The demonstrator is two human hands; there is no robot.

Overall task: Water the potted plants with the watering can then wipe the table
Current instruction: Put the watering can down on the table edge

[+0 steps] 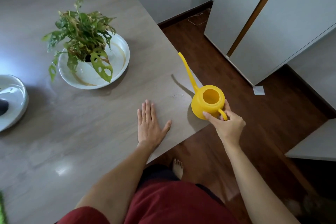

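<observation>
Looking down, I see my red top (163,205) at the bottom of the view and a bare foot (177,167) on the dark wood floor (245,96) just past the bench edge. My left hand (151,123) lies flat on the grey bench (72,142), palm down, fingers straight and together, thumb splayed out to the side; it grips nothing. My right hand (227,125) is curled around the loop handle of the yellow can (207,103), thumb pressed against the can's body and fingers wrapped through and behind the handle. The can sits at the bench's right corner, close to the edge, upright, its round mouth facing up and its long thin spout (187,71) rising away from me toward the far left. I cannot tell whether its base rests on the bench or is just lifted; a shadow lies under and beside it. The two hands are near each other but apart.

Farther out on the bench, well left of the can, a leafy plant (81,34) with holed leaves stands in a white pot inside a wide white saucer (120,45) ringed with a brownish stain. At the left edge, a second white saucer (16,96) is cut off by the frame. Beyond the bench, white cabinet doors (272,23) with black handles stand against the wall.
</observation>
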